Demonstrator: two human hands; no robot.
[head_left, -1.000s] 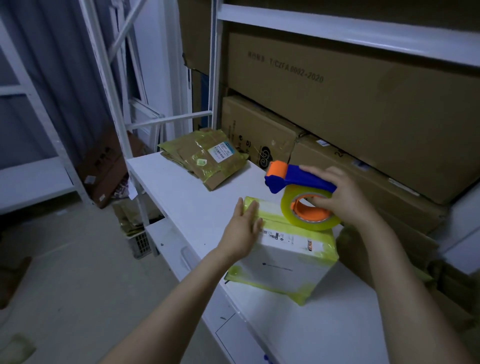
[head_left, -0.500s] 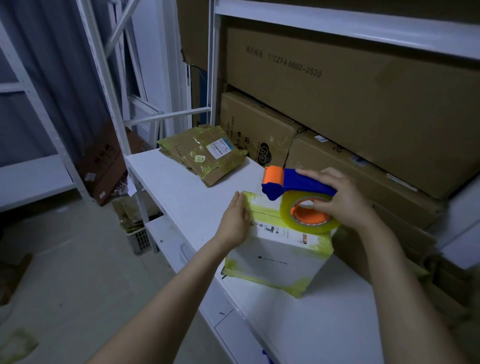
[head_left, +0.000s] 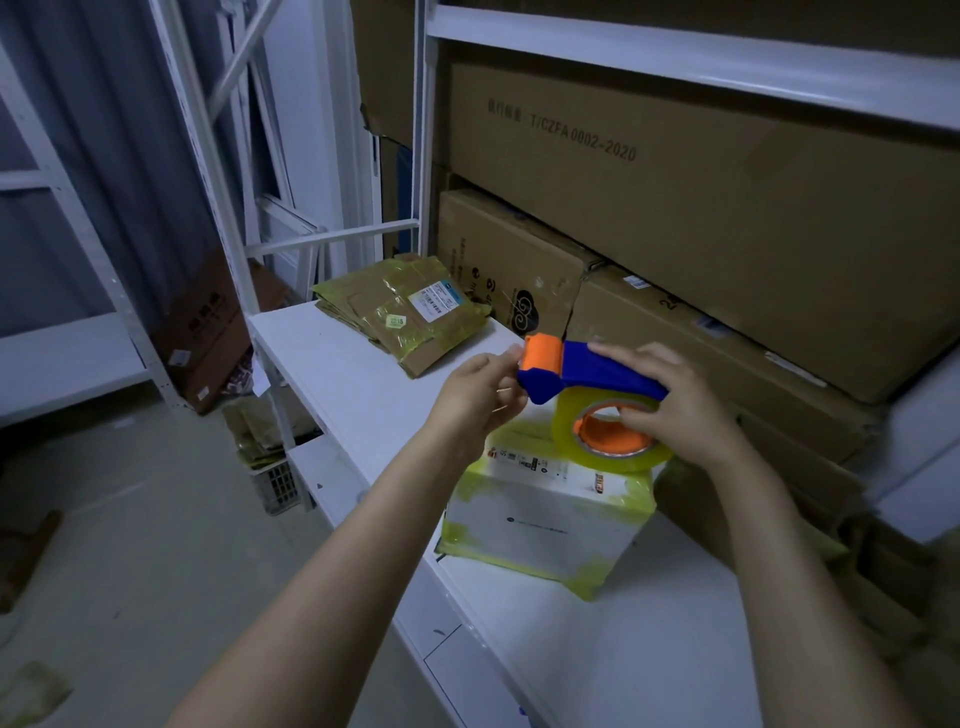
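Cartons (head_left: 727, 218): a brown stack fills the far right and is cut off by the frame on the right. One face reads "T/CZFA 0002-2020", and the characters before that are too dim to read. A lower carton carries a dark cloud-shaped mark.
Shelf (head_left: 337, 374): a white board running from near to far. Its near end is cut off by the frame.
Leaning carton (head_left: 208, 332): it stands on the floor at far left, and its print is unreadable.
Parcel (head_left: 540, 525): a white box on the shelf with yellow tape on its edges, just below the two hands. The top label has barcodes and small print that is too fine to read, and the hands and roll hide part of the top.
Flat stack (head_left: 395, 312): taped cardboard lying farther along the shelf. It has a white address label and a small green sticker, neither legible.
Right hand (head_left: 675, 410): its fingers lie over the blue handle and the thumb is tucked into the orange core, holding the tool.
Left hand (head_left: 467, 400): its fingers are curled narrow at the tool's nose and the thumb tip touches the orange head. I cannot tell whether they pinch a tape end.
Tape dispenser (head_left: 597, 371): held just above the parcel's far top edge.
Tape roll (head_left: 563, 431): yellowish-clear tape, partly covered by the right hand.
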